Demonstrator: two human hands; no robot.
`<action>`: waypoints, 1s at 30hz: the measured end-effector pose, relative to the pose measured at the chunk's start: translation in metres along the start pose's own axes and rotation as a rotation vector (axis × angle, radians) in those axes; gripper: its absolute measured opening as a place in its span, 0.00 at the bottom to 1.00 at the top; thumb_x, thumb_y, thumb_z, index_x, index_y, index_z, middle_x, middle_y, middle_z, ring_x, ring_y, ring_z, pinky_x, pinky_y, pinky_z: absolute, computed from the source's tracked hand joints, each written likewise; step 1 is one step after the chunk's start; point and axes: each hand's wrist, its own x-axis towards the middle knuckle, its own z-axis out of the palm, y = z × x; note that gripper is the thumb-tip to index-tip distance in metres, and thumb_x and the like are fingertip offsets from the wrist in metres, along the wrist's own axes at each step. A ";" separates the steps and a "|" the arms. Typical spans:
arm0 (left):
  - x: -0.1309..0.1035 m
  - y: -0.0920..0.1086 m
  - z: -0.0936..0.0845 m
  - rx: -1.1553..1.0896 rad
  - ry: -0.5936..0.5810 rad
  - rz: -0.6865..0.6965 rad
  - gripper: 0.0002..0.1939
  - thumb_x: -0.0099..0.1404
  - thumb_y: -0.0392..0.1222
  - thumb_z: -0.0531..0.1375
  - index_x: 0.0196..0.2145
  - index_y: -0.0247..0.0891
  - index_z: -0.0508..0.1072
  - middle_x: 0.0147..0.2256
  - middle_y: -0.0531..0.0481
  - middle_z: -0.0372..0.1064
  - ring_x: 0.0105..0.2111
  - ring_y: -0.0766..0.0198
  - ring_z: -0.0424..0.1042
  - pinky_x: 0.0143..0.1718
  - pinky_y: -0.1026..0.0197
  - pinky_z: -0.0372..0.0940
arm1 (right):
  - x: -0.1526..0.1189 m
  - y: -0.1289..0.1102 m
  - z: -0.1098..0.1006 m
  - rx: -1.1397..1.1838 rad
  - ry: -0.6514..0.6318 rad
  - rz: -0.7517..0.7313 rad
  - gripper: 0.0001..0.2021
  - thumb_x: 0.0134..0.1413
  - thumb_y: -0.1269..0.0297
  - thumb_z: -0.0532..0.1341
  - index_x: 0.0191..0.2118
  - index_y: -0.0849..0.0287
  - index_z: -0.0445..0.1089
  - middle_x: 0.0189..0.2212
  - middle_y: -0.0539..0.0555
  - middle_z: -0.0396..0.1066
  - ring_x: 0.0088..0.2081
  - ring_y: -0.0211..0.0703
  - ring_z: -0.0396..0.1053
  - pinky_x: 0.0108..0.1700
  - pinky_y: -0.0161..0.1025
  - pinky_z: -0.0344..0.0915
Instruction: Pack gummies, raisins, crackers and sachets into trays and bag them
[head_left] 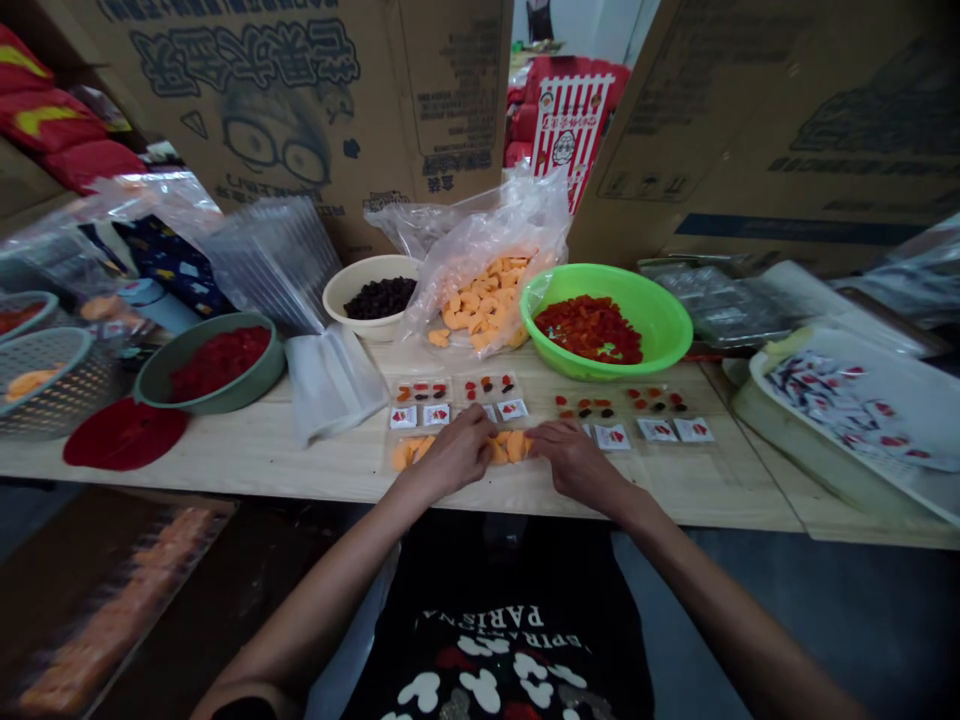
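My left hand point(463, 452) reaches over the front of a clear plastic tray, its fingers drawn together beside orange, wavy-looking pieces point(515, 446). Close by on the right, my right hand point(579, 462) is closed too, fingertips at the end of the same orange row. What either hand pinches is hidden. Small red, orange and dark pieces point(487, 385) lie in the tray's back compartments, with white printed sachets point(513, 409) in front of them. Another clear tray point(656, 458) to the right holds similar small pieces and sachets; its visible front compartment shows no orange pieces.
Behind the trays are an open bag of orange pieces point(484, 300), a green basin point(679, 335) of red pieces and a cream bowl point(334, 295) of dark ones. A sachet tub point(772, 415) stands right; stacked clear trays point(274, 255) and a grey-green bowl point(274, 375) stand left.
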 end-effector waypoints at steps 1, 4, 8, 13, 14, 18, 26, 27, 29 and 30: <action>-0.004 0.002 0.002 0.014 0.031 0.002 0.13 0.65 0.31 0.55 0.46 0.36 0.73 0.47 0.41 0.66 0.47 0.55 0.69 0.50 0.54 0.67 | 0.001 -0.002 -0.002 0.005 0.015 0.031 0.28 0.42 0.87 0.52 0.48 0.61 0.73 0.53 0.61 0.71 0.54 0.52 0.65 0.56 0.52 0.61; -0.011 0.003 0.012 0.061 0.028 0.040 0.12 0.70 0.36 0.53 0.48 0.37 0.73 0.49 0.40 0.68 0.49 0.53 0.69 0.53 0.50 0.66 | 0.006 -0.013 -0.002 0.005 -0.044 0.041 0.29 0.45 0.87 0.51 0.53 0.63 0.71 0.53 0.64 0.68 0.53 0.52 0.64 0.54 0.49 0.64; -0.012 -0.007 0.026 0.070 -0.034 0.085 0.15 0.70 0.32 0.53 0.50 0.37 0.74 0.49 0.41 0.72 0.50 0.52 0.70 0.54 0.49 0.66 | 0.010 -0.027 0.005 0.007 -0.180 0.000 0.30 0.45 0.86 0.52 0.54 0.65 0.71 0.48 0.65 0.68 0.49 0.52 0.66 0.52 0.49 0.66; -0.017 -0.018 0.022 -0.068 0.115 0.085 0.24 0.63 0.24 0.52 0.54 0.39 0.71 0.57 0.42 0.68 0.57 0.56 0.67 0.58 0.51 0.65 | 0.016 -0.014 -0.014 0.200 0.046 0.067 0.28 0.48 0.85 0.51 0.52 0.60 0.74 0.45 0.61 0.70 0.47 0.48 0.69 0.50 0.44 0.68; -0.019 -0.017 0.020 -0.086 0.161 0.067 0.23 0.64 0.25 0.52 0.54 0.38 0.71 0.57 0.41 0.67 0.57 0.56 0.67 0.57 0.51 0.65 | 0.025 -0.008 -0.024 0.206 0.112 0.099 0.26 0.49 0.84 0.51 0.51 0.60 0.75 0.45 0.60 0.71 0.47 0.48 0.70 0.49 0.44 0.68; -0.027 -0.009 0.020 0.001 0.137 0.027 0.17 0.70 0.35 0.53 0.54 0.39 0.71 0.56 0.40 0.68 0.56 0.51 0.68 0.56 0.47 0.66 | 0.100 0.013 -0.072 0.070 0.220 0.204 0.22 0.55 0.80 0.52 0.50 0.65 0.75 0.43 0.62 0.74 0.44 0.49 0.72 0.49 0.43 0.68; -0.026 -0.001 0.024 0.120 0.003 -0.010 0.28 0.68 0.42 0.59 0.64 0.44 0.62 0.67 0.38 0.55 0.65 0.42 0.58 0.60 0.38 0.61 | 0.272 0.030 -0.047 -0.203 -0.293 0.433 0.25 0.48 0.74 0.64 0.55 0.66 0.71 0.53 0.70 0.71 0.54 0.61 0.70 0.53 0.51 0.67; -0.023 -0.004 0.013 0.094 0.056 -0.007 0.27 0.68 0.41 0.58 0.64 0.45 0.63 0.66 0.38 0.58 0.63 0.44 0.61 0.59 0.40 0.63 | 0.277 0.034 -0.038 -0.210 -0.300 0.479 0.26 0.46 0.73 0.65 0.55 0.67 0.70 0.53 0.73 0.70 0.53 0.63 0.70 0.51 0.53 0.68; -0.008 -0.018 -0.017 0.041 0.190 -0.005 0.22 0.69 0.36 0.55 0.59 0.43 0.68 0.60 0.38 0.65 0.58 0.50 0.67 0.56 0.46 0.66 | 0.280 0.044 -0.025 -0.195 -0.290 0.536 0.27 0.45 0.72 0.67 0.55 0.67 0.70 0.53 0.74 0.70 0.53 0.64 0.70 0.50 0.54 0.68; 0.004 -0.028 -0.032 0.025 0.254 -0.015 0.20 0.69 0.33 0.53 0.56 0.41 0.70 0.56 0.39 0.69 0.54 0.53 0.70 0.54 0.50 0.67 | 0.281 0.048 -0.022 -0.171 -0.278 0.546 0.25 0.45 0.72 0.67 0.53 0.67 0.71 0.50 0.73 0.72 0.52 0.62 0.71 0.50 0.51 0.68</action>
